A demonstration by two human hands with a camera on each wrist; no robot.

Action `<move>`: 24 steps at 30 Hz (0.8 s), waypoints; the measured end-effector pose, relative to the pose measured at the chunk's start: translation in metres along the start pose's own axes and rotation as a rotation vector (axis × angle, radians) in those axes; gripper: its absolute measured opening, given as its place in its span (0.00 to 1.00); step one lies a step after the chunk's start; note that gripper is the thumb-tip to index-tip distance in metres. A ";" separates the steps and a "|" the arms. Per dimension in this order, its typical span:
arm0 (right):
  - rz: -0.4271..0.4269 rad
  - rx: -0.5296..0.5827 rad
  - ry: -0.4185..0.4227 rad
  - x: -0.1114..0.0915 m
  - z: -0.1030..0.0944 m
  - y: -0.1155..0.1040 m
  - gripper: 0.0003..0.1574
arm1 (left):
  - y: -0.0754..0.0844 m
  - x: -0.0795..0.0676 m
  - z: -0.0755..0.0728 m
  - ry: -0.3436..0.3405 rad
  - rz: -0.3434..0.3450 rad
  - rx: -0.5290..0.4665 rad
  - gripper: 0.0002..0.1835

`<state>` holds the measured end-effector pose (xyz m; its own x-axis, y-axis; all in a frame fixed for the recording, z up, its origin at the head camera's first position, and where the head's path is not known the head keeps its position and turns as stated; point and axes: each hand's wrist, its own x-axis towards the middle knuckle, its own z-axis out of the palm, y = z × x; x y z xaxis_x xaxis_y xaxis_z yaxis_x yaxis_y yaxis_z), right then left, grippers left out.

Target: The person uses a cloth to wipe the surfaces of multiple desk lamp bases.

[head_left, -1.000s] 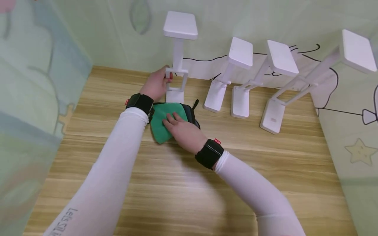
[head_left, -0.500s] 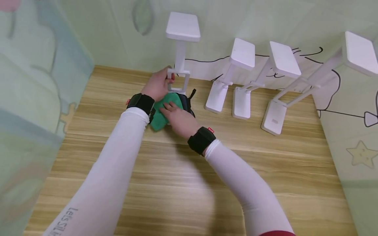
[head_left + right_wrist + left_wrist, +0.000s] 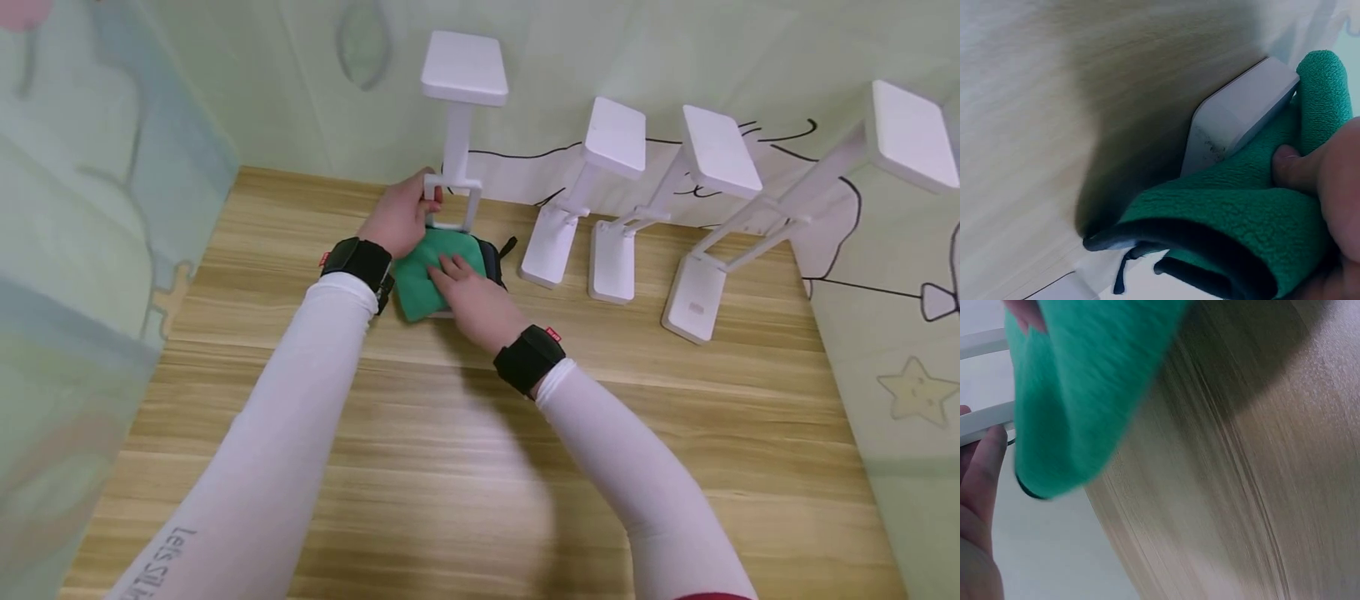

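Observation:
A green cloth (image 3: 422, 287) with a dark edge and a short strap lies folded over the base of the leftmost white desk lamp (image 3: 465, 71). My right hand (image 3: 482, 304) holds it there, thumb pressed into the fabric in the right wrist view. Part of the white lamp base (image 3: 1241, 103) sticks out beside the cloth, with dark smudges near one corner. On the lamp's other side, my left hand (image 3: 400, 215) grips the lower arm frame, its fingers curled round one bar. The cloth hides most of the base in the head view.
More white desk lamps stand in a row to the right, including a small lamp (image 3: 551, 246), another beside it (image 3: 611, 258), and a larger one (image 3: 696, 296). They share a wood-grain table (image 3: 420, 467), enclosed by patterned walls (image 3: 300, 83) at the back and sides.
My right hand has moved the green cloth away from me over the lamp base, first a little left, then back right. My left hand has kept its grip on the lamp frame.

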<state>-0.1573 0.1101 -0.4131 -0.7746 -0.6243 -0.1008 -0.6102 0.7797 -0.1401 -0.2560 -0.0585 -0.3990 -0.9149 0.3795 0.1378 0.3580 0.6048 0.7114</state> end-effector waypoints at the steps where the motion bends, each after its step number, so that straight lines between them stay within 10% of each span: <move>1: 0.005 -0.004 -0.007 -0.002 -0.001 0.000 0.32 | 0.000 0.000 0.000 -0.002 0.002 -0.003 0.04; 24: 0.005 -0.185 -0.164 -0.035 -0.013 -0.045 0.30 | -0.003 -0.001 -0.003 -0.005 -0.008 0.024 0.04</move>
<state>-0.1049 0.0973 -0.3904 -0.7496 -0.6077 -0.2621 -0.6379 0.7690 0.0416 -0.2565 -0.0634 -0.3991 -0.9168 0.3779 0.1293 0.3554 0.6242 0.6958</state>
